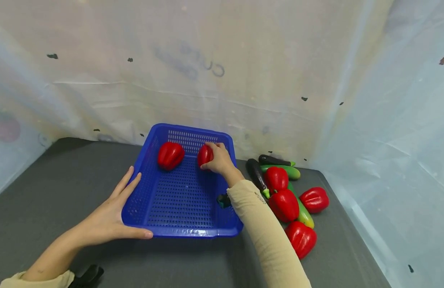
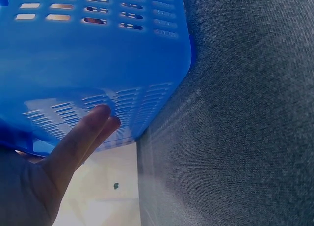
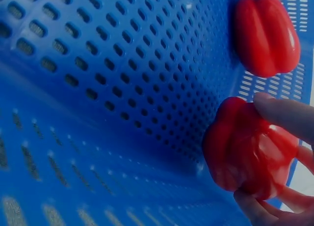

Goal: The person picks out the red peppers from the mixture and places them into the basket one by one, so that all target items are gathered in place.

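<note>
A blue plastic basket (image 1: 182,232) with slotted walls stands on the dark grey table. My right hand (image 1: 219,160) reaches inside it and grips a red bell pepper (image 3: 250,150) near the back right corner, thumb on one side and fingers on the other. To its left, another red bell pepper (image 1: 170,155) lies against the back wall. At the basket's front left corner is my left hand (image 1: 106,220), fingers straight along the outside of the left wall and thumb lying at the front rim. The left wrist view shows those extended fingers (image 2: 81,140) beside the slotted wall.
Right of the basket lies a pile of vegetables: several red bell peppers (image 1: 284,205), dark eggplants (image 1: 255,174) and a green cucumber-like vegetable (image 1: 291,172). Whitish plastic sheeting (image 1: 272,100) hangs behind the grey table (image 1: 45,180) and along its sides.
</note>
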The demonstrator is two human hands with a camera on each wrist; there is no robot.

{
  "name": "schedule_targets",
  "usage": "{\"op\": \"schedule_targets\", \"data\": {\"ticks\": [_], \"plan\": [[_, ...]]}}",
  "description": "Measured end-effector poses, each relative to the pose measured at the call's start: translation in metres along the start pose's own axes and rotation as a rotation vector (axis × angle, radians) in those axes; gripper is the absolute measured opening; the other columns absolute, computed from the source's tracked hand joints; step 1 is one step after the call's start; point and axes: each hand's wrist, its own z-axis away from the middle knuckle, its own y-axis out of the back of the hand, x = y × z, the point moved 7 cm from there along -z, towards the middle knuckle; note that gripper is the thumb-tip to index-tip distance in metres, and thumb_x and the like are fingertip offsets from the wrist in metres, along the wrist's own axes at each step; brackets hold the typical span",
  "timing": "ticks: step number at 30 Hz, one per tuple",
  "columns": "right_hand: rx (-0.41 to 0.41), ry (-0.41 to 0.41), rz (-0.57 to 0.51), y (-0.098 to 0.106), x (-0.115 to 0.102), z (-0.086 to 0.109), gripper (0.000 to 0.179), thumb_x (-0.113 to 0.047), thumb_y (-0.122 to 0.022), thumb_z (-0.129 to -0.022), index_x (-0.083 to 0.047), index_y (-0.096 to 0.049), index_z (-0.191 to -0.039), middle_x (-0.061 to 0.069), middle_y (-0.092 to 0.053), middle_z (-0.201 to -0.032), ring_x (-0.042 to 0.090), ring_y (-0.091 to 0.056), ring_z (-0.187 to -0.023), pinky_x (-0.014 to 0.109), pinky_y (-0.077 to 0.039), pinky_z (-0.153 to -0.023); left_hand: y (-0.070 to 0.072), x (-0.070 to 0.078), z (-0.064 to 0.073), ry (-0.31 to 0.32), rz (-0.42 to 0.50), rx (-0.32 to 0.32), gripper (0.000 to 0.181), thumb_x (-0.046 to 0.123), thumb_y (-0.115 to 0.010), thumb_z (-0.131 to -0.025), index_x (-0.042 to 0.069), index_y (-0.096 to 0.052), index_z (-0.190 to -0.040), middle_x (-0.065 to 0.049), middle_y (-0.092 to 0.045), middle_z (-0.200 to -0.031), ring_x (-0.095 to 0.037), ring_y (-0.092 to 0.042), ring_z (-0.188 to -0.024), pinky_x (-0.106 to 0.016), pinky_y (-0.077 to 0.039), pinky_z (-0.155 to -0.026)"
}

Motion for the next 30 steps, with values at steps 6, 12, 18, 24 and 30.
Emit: {"op": "schedule_targets", "data": {"ticks": [6, 12, 18, 24, 30], "plan": [[-0.046, 0.000, 0.084, -0.009, 0.004, -0.002, 0.081, -0.018, -0.080, -0.076, -0.017, -0.040, -0.146, 0.018, -0.035, -0.146, 0.038, -0.041, -0.130, 0.053, -0.043, -0.103, -0.002, 0.000, 0.001, -0.010, 0.013, 0.003, 0.130, 0.039, -0.087, -0.062, 0.018, 0.001, -0.156, 0.002, 0.020, -0.160, -0.058, -0.016, -0.135, -0.079, -0.031, -0.087], [-0.058, 0.006, 0.108, -0.013, 0.004, -0.005, 0.081, -0.019, -0.080, -0.077, -0.018, -0.039, -0.147, 0.018, -0.034, -0.146, 0.038, -0.042, -0.130, 0.052, -0.042, -0.103, -0.002, 0.000, 0.001, -0.022, 0.022, 0.013, 0.131, 0.038, -0.088, -0.061, 0.017, 0.000, -0.156, 0.003, 0.020, -0.160, -0.058, -0.015, -0.135, -0.079, -0.030, -0.087], [-0.051, 0.012, 0.113, -0.009, 0.008, -0.005, 0.084, -0.021, -0.080, -0.076, -0.020, -0.037, -0.149, 0.019, -0.032, -0.149, 0.039, -0.040, -0.132, 0.053, -0.040, -0.105, -0.003, 0.001, -0.004, -0.031, 0.015, 0.002, 0.131, 0.040, -0.088, -0.062, 0.017, 0.000, -0.156, 0.003, 0.020, -0.160, -0.058, -0.016, -0.135, -0.079, -0.031, -0.087], [-0.041, -0.005, 0.076, 0.000, 0.012, 0.002, 0.085, -0.022, -0.080, -0.076, -0.019, -0.037, -0.149, 0.021, -0.029, -0.152, 0.041, -0.035, -0.136, 0.056, -0.039, -0.105, -0.006, 0.003, -0.008, -0.039, 0.015, -0.007, 0.131, 0.040, -0.088, -0.061, 0.017, 0.001, -0.156, 0.003, 0.021, -0.160, -0.059, -0.016, -0.135, -0.079, -0.030, -0.087], [-0.040, 0.000, 0.049, 0.013, 0.005, 0.012, 0.083, -0.022, -0.080, -0.076, -0.017, -0.038, -0.148, 0.019, -0.027, -0.154, 0.039, -0.033, -0.139, 0.054, -0.041, -0.104, -0.004, 0.003, -0.007, -0.034, 0.015, -0.017, 0.132, 0.039, -0.088, -0.061, 0.018, 0.001, -0.156, 0.002, 0.021, -0.160, -0.060, -0.015, -0.135, -0.080, -0.031, -0.086]]}}
